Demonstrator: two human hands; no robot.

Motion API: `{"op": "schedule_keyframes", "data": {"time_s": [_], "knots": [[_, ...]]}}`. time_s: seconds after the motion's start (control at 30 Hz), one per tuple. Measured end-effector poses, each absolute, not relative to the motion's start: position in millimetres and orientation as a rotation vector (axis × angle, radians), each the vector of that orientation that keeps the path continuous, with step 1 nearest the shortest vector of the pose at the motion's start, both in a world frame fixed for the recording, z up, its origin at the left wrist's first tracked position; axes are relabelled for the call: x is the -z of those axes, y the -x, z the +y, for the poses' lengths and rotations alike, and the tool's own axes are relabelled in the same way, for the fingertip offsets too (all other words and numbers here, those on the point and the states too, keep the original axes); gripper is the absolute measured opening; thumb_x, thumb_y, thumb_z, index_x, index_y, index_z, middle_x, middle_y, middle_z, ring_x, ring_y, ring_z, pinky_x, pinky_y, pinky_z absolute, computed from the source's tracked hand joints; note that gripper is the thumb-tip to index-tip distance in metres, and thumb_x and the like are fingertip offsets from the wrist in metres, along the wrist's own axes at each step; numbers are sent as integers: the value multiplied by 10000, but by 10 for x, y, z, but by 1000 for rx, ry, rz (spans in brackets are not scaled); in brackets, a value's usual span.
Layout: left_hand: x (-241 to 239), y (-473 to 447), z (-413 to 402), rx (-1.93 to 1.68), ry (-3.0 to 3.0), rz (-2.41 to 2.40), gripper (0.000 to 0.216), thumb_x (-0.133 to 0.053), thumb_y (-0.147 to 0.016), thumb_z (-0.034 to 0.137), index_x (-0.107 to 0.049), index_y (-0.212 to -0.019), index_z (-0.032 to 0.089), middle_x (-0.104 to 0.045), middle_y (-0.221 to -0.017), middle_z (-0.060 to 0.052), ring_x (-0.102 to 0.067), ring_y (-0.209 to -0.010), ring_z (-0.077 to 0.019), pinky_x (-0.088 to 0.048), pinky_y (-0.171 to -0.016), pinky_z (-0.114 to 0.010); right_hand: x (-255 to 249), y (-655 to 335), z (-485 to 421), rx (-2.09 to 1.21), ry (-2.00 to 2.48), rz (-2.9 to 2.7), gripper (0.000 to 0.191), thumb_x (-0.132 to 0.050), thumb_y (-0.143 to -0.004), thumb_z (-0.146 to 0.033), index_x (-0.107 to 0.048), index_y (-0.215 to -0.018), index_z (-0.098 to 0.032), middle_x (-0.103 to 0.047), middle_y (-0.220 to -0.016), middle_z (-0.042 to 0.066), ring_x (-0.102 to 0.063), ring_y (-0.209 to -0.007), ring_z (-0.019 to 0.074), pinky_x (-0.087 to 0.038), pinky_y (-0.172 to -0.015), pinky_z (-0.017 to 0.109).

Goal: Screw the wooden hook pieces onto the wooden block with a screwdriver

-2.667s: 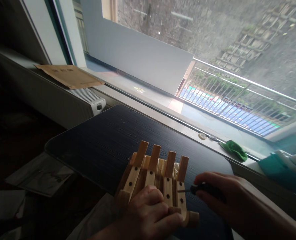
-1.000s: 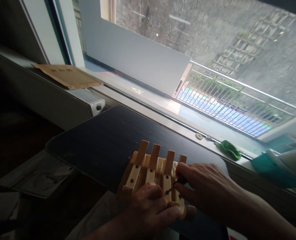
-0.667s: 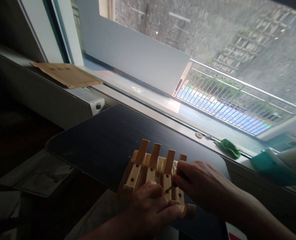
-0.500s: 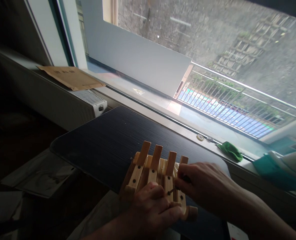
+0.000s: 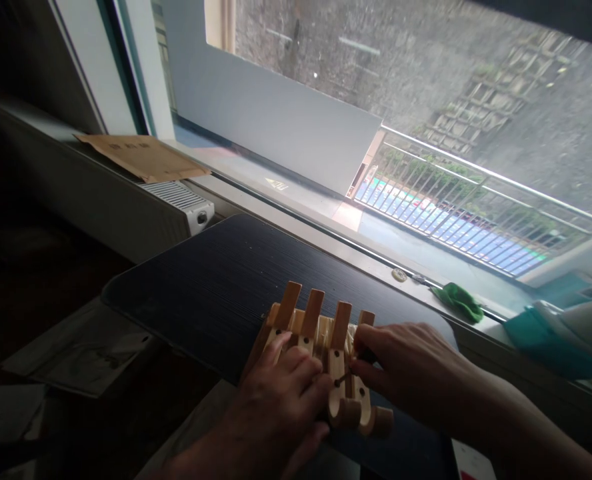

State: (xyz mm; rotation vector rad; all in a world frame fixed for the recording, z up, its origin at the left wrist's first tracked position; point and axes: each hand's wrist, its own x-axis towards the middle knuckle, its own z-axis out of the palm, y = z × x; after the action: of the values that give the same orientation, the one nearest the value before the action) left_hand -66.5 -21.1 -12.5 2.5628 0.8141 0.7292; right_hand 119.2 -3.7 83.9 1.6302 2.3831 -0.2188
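A small wooden rack point(image 5: 341, 327) with several upright slats, dark screw heads and curved front ends lies at the near edge of a dark table point(image 5: 196, 280). My left hand point(image 5: 281, 390) is closed over its left side, the fingers lying across the slats; the thumb sits low near the front. My right hand point(image 5: 406, 353) is closed at the right side around a screwdriver point(image 5: 345, 379). Only its thin shaft and a bit of dark handle show. The shaft's tip meets a screw on the third slat.
A brown envelope point(image 5: 146, 157) rests on a white radiator point(image 5: 176, 200) at the left. Along the windowsill are a green cloth-like thing point(image 5: 459, 301) and a small round roll point(image 5: 399, 274). A teal container point(image 5: 541, 333) stands at the right.
My left hand has moved left along the rack, uncovering the curved front ends at the right. Its fingers now reach further up the left slats. My right hand stays nearly in place.
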Motion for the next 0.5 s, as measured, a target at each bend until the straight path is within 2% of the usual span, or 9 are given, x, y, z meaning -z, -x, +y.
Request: {"op": "schedule_keyframes", "data": {"time_s": [0.07,0.13,0.23,0.37,0.43,0.5], "knots": [[147,696,-178,-708,-2544,838,236,-574,-795,226,-537,-1028,241,-609,-992,6,-536,-972,-201,-213,-1053,-500,-890,-1180,-44,276,-1526,2423,68,-552,-805,-224,-579,-742,-219,-628,-712,-28,-544,-596,113,-226,-501,243],[159,709,-175,-708,-2541,865,248,-555,-807,200,-526,-1050,239,-617,-957,14,-548,-920,-182,-229,-1044,-474,-908,-1158,-57,339,-1444,2449,76,-552,-797,-179,-588,-741,-216,-634,-731,-27,-550,-617,107,-243,-508,236],[137,728,-181,-734,-2533,882,293,-543,-811,169,-505,-1095,231,-628,-901,27,-554,-864,-164,-239,-1037,-447,-867,-1115,-71,364,-1447,2454,147,-508,-832,-178,-580,-706,-202,-616,-664,-28,-513,-549,92,-244,-493,236],[92,803,-121,-727,-2484,921,348,-613,-781,219,-512,-1112,253,-632,-957,25,-546,-947,-185,-167,-1057,-482,-801,-1093,-59,212,-1649,2348,319,-427,-887,-246,-553,-599,-195,-558,-534,-23,-451,-448,92,-191,-458,257],[111,836,-86,-694,-2465,955,294,-649,-761,281,-550,-1034,240,-635,-923,16,-548,-924,-205,-223,-1016,-488,-823,-1099,-50,161,-1680,2321,329,-413,-894,-262,-560,-607,-199,-558,-532,-19,-468,-450,98,-182,-459,260],[150,850,-72,-647,-2448,959,215,-649,-763,315,-573,-941,221,-629,-859,11,-549,-864,-206,-342,-902,-427,-880,-1101,-53,212,-1623,2374,195,-485,-856,-254,-591,-699,-212,-598,-610,-18,-526,-521,109,-216,-479,252]]}}
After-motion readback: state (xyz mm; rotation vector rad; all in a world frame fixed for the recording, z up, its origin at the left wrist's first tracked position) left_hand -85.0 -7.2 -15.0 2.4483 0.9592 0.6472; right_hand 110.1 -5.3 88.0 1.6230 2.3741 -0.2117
